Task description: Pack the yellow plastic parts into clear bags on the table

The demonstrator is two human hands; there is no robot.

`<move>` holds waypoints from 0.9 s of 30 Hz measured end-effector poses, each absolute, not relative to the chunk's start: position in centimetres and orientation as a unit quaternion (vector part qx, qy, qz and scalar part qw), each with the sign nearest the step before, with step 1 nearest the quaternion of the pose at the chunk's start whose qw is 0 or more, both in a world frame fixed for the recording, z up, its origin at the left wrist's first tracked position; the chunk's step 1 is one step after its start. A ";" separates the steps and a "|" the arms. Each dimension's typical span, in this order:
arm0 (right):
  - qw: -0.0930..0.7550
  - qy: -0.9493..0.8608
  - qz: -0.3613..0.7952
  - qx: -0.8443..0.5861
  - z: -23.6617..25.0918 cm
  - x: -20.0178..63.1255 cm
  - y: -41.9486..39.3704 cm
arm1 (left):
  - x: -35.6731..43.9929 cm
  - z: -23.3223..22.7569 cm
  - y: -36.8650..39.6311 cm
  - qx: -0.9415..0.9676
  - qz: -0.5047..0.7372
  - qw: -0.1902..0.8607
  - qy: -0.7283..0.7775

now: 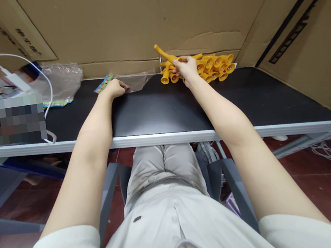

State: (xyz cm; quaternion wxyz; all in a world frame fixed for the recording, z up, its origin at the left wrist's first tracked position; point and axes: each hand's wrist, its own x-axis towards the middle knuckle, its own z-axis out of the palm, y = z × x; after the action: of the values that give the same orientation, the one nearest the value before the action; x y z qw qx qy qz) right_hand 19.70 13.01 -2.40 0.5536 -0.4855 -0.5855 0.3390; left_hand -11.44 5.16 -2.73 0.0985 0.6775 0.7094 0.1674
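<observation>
A clear plastic bag point(143, 80) with a colourful printed header lies at the back of the black table. Closed over its header end is my left hand point(116, 88); the fingertips are partly hidden. To the right, my right hand point(188, 70) grips a yellow plastic trumpet-shaped piece point(164, 54), whose narrow end points up and left. The lower part of that piece is hidden by the fingers. Directly behind and beside this hand is a pile of similar yellow trumpet-shaped pieces point(220, 63), most with their flared mouths facing me.
More clear bags point(63, 83) lie at the back left, beside a white plug block point(19, 81) with a looping cable. Cardboard walls point(102, 22) enclose the back and right. A pale metal edge point(161, 138) runs along the table's front. The left side is partly pixelated.
</observation>
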 end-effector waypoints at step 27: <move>0.177 -0.825 0.193 -0.500 -0.1 19.3 6.0 | -5.2 -1.1 2.4 0.688 0.104 0.003 0.719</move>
State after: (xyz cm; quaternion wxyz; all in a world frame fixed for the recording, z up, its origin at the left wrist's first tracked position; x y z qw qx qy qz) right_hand 19.30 5.96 -0.06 0.1769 -0.5004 -0.8253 0.1930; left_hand -5.25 2.39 -1.13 0.0033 0.6877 0.7186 0.1036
